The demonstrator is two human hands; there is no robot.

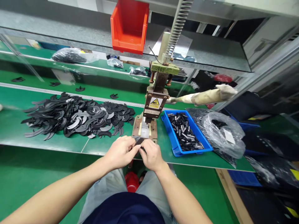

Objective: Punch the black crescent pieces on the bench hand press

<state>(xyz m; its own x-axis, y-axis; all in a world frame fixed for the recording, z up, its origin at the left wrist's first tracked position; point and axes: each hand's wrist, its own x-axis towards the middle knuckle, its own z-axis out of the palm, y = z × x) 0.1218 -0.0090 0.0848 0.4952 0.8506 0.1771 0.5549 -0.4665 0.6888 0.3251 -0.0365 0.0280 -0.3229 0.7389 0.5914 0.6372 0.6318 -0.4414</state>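
Note:
My left hand [121,151] and my right hand [151,153] meet at the table's front edge, just before the base of a hand press [153,132]. Between them they pinch a dark curved plastic piece [139,142], partly covered by my fingers. Both thumbs press close together on it. The press ram stands above a pale block [144,132] on the base. To the left spreads a heap of black and grey curved plastic pieces [79,119]. At the right a blue tray [175,150] holds many small black parts [183,132].
The press's wrapped lever [205,95] sticks out to the right above the tray. A clear plastic bag [224,133] lies beyond the tray. An orange bin [129,28] sits on the shelf overhead. Several curved pieces [80,89] lie on the green strip behind the heap.

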